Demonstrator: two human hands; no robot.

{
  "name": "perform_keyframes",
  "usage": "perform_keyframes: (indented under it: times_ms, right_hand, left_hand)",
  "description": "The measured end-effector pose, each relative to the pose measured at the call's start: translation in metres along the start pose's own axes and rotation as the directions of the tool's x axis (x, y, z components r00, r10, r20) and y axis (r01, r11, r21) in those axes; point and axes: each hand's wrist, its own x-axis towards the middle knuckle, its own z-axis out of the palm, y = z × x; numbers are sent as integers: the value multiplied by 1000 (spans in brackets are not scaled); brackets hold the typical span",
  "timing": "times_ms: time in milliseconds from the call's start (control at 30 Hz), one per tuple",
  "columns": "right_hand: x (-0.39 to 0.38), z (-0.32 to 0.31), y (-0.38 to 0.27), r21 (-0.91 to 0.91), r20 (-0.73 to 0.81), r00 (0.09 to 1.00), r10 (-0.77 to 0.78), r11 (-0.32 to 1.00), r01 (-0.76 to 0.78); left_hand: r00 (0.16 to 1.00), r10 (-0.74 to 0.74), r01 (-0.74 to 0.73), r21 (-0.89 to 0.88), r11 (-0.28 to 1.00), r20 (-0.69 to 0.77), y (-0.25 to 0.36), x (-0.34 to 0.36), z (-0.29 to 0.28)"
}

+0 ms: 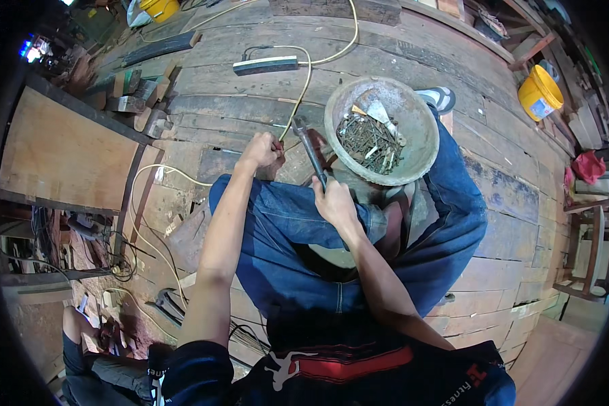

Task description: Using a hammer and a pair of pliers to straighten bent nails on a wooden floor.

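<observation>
Two bare hands (pixel 260 154), one hammer (pixel 311 152), one round basin (pixel 423 125), two yellow buckets (pixel 540 93), one power strip (pixel 265 65), one pair of jeans (pixel 284 220), one other person (pixel 118 373), partly shown. The nails (pixel 369 143) heaped in the basin are too many and tangled to count.

Nails (pixel 369 143), seemingly, lie in the basin (pixel 419 128), right of the hammer (pixel 310 152); power strip (pixel 265 65) beyond.
</observation>
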Motion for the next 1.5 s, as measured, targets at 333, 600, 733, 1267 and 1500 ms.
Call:
perform_keyframes:
  times_ms: [333, 600, 733, 1267, 1500]
  right_hand:
    - [-2, -6, -5, 98, 50, 998, 24, 995, -29]
    - [2, -3, -3, 76, 50, 998, 37, 996, -41]
    - [2, -2, -3, -22, 37, 996, 76, 997, -75]
    - [1, 0, 1, 7, 74, 996, 47, 999, -48]
    - [-1, 0, -2, -8, 65, 997, 29, 1000, -29]
  left_hand:
    - [996, -32, 40, -102, 994, 81, 0, 0, 1]
    - [994, -52, 59, -80, 995, 92, 0, 1, 1]
    - [999, 52, -52, 12, 999, -2, -1, -1, 2]
    - [1000, -6, 7, -16, 1000, 29, 0, 0, 0]
    - [1000, 29, -29, 15, 999, -11, -2, -1, 3]
